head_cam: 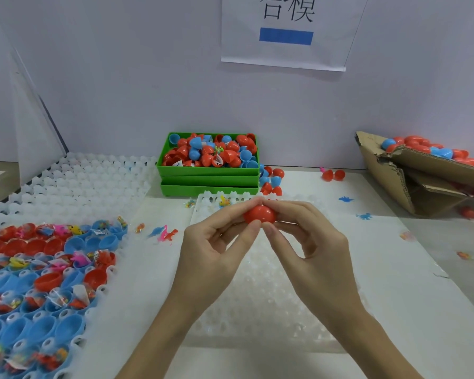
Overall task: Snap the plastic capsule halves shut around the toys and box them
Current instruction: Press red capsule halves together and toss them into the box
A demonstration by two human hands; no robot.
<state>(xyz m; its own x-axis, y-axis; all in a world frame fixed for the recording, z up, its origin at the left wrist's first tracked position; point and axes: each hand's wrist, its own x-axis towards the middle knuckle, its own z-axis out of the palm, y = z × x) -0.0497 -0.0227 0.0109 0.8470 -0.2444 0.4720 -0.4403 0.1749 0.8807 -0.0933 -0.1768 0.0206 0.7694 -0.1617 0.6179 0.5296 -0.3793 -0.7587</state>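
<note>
A red plastic capsule (260,214) is held in mid-air over the table's middle, pinched from both sides. My left hand (216,247) grips its left half with thumb and fingertips. My right hand (309,242) grips its right half the same way. The capsule looks closed, its seam hidden by my fingers. Under my hands lies a white translucent holder tray (257,302). At the right edge a torn cardboard box (411,184) holds several red and blue capsules.
A green bin (208,173) of loose capsule halves stands at the back centre. At left, a white tray (74,187) carries blue and red halves with bagged toys (52,269). Small toy dinosaurs (164,233) lie scattered on the table.
</note>
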